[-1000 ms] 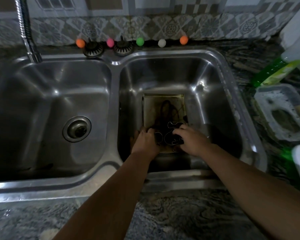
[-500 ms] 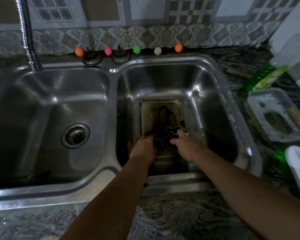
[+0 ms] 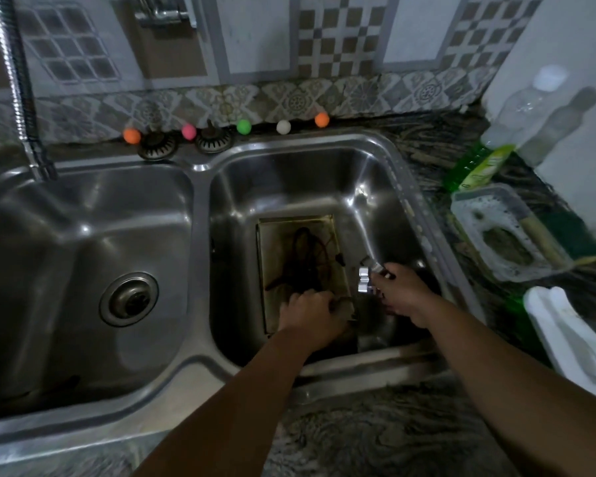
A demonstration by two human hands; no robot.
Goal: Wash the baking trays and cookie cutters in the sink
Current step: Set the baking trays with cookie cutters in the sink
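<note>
A stained baking tray [image 3: 301, 232] lies flat in the right basin of the steel double sink [image 3: 200, 215]. Dark streaks cover its bottom. My left hand [image 3: 308, 311] is curled over the tray's near end, and what its fingers hold is hidden. My right hand [image 3: 401, 292] is just right of the tray and grips a shiny metal cookie cutter [image 3: 365, 278], lifted off the tray.
The left basin has a drain [image 3: 128, 299]. A faucet hose [image 3: 18, 91] rises at back left. Coloured balls [image 3: 243, 126] and two strainers line the back rim. Right counter: green soap bottle [image 3: 479, 166], sudsy tub with sponge [image 3: 506, 232], white container [image 3: 572, 339].
My right hand has moved right, off the tray, taking a cookie cutter with it. My left hand stays at the tray's near end. The camera view has tilted slightly up.
</note>
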